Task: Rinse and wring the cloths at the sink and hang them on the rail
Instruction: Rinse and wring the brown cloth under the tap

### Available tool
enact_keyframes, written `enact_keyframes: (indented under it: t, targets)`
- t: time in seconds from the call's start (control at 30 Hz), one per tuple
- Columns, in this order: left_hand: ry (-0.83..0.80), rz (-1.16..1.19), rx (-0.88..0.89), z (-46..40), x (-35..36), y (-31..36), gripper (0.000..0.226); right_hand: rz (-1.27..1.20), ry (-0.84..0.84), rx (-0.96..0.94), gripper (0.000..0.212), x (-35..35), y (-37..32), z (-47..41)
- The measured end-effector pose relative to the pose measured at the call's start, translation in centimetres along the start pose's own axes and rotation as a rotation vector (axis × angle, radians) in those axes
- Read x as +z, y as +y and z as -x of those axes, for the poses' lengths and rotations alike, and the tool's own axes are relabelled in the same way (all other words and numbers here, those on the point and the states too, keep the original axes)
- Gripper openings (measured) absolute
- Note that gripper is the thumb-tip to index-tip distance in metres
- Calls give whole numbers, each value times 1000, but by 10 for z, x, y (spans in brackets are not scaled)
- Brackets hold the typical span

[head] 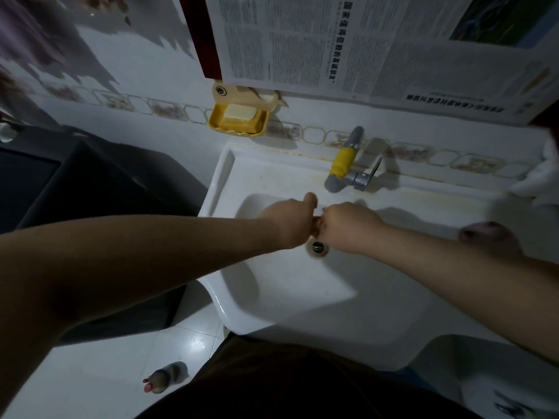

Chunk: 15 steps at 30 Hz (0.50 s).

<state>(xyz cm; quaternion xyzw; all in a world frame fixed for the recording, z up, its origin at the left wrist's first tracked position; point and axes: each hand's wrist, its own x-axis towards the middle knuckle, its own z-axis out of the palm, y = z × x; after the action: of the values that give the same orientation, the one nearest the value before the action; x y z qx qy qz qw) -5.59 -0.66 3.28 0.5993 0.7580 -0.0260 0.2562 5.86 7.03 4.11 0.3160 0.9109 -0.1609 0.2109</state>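
Sink (302, 291): my left grip (290, 219) and right grip (348, 225), fists touching over the drain (316, 247), seem to clench something hidden | soap dish (239, 119) at 11 o'clock: holds soap (240, 112) | white cloth (541, 179) at 2 o'clock.

Dim, bluish light here, strongest on the sink (302, 285) basin; forearms throw soft shadows across it. A small glare spot on the floor tiles (193, 340). Edges bow with wide-angle distortion, the newspaper (332, 46) looks smeared, perhaps motion blur.
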Motion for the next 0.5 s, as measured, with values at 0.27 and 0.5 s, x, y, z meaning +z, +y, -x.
enact_keyframes:
  t: [0.27,0.5]
  targets:
    - [377,-510,823,-25,-52,-11,41,-1386,-305,233,37,1,-13,23]
    - [778,-541,1132,-28,-75,-4,19,-1795,-470,154,38,-29,-19,52]
